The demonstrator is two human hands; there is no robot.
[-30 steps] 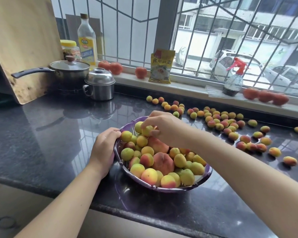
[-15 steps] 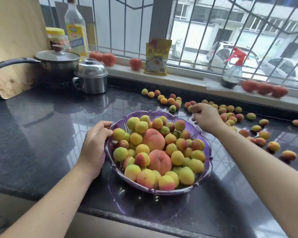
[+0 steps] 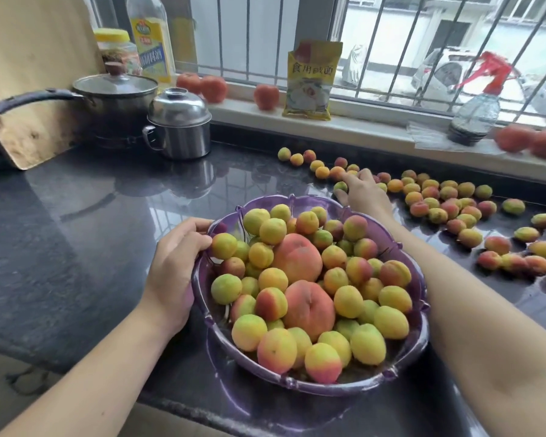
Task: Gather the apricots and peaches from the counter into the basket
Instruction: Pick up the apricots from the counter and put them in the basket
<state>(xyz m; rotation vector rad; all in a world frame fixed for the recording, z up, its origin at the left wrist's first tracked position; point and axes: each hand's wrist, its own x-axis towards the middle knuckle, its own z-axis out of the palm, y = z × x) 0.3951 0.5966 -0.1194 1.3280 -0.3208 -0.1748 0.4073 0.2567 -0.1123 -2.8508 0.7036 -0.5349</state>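
A purple plastic basket (image 3: 401, 250) sits on the dark counter, heaped with several apricots and two big peaches (image 3: 298, 261). My left hand (image 3: 175, 263) grips the basket's left rim. My right hand (image 3: 361, 192) reaches past the basket's far rim to the loose apricots (image 3: 438, 200) on the counter. Its fingers are stretched out and touch a small greenish apricot (image 3: 340, 186) and an orange one (image 3: 337, 173). I cannot see anything held in that hand.
A lidded pan (image 3: 114, 96) and a steel pot (image 3: 178, 124) stand at the back left by a wooden board (image 3: 29, 74). The windowsill holds tomatoes (image 3: 215, 88), a yellow packet (image 3: 311, 80), an oil bottle (image 3: 152, 42) and a spray bottle (image 3: 476, 111). The counter edge runs near me.
My right hand left the basket's fruit pile and moved back and right to the loose apricots on the counter. My left hand stayed on the rim. The view moved closer.
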